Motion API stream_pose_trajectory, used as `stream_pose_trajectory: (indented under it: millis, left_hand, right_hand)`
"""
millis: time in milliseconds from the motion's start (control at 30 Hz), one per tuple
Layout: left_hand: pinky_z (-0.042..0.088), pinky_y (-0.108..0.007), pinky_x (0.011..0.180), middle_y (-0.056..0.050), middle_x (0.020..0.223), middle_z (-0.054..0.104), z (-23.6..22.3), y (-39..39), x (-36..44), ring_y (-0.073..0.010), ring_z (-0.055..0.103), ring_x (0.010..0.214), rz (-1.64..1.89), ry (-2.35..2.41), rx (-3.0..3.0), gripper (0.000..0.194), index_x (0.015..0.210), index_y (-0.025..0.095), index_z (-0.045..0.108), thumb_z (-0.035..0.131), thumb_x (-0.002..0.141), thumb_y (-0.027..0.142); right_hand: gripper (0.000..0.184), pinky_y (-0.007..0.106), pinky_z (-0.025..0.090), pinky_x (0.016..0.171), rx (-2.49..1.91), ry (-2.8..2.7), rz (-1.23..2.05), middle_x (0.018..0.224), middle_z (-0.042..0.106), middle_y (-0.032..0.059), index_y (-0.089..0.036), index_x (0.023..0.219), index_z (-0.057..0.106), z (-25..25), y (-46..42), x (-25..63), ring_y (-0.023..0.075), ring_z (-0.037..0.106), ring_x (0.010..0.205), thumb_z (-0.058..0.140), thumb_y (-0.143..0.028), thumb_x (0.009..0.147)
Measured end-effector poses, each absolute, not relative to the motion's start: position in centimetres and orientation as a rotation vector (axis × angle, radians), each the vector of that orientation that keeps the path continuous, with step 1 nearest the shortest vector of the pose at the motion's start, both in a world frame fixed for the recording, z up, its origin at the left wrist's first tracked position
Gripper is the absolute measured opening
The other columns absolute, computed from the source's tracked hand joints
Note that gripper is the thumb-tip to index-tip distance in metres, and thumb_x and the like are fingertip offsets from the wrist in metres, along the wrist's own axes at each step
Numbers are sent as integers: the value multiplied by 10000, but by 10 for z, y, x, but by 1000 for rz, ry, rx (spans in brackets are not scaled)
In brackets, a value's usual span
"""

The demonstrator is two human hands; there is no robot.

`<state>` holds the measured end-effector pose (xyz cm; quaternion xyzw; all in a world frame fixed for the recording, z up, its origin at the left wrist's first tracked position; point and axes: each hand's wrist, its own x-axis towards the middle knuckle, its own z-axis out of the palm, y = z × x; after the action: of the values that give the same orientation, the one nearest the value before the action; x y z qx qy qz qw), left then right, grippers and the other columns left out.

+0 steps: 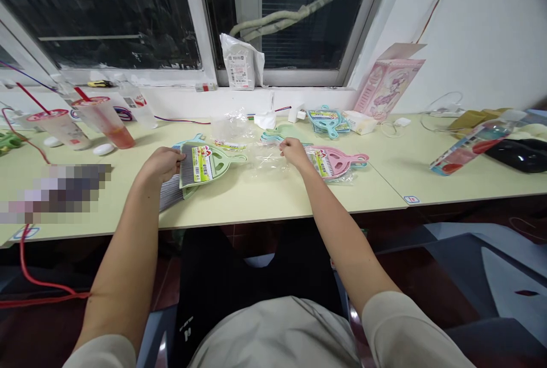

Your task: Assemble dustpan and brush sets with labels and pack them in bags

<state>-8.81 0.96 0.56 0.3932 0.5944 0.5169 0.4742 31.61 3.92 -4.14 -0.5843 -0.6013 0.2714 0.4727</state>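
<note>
My left hand [163,164] is closed on the bristle end of a green mini dustpan-and-brush set [209,164] with a paper label, lying on the pale yellow-green table [265,197]. My right hand [294,151] pinches a clear plastic bag [267,158] lying between the green set and a pink dustpan-and-brush set [337,163]. The pink set rests in its clear wrapper just right of my right hand.
More teal and green dustpan sets [325,118] lie at the back by the window sill. Two plastic cups with red straws [102,120] stand at the left. A pink box [387,86] leans on the wall; a bottle [470,148] and black object [519,154] lie right.
</note>
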Motion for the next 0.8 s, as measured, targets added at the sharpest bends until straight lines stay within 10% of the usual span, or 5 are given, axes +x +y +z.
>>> stream_pose_trajectory:
  millis: [800]
  left_hand:
    - [508, -299, 591, -32, 668, 586, 2, 21, -62, -168, 567, 601, 1320, 1444, 1007, 191, 693, 160, 601, 731, 674, 21]
  right_hand:
    - [229, 295, 500, 709, -1046, -1470, 738, 756, 673, -4, -227, 730, 556, -37, 29, 307, 146, 633, 664, 609, -338, 923]
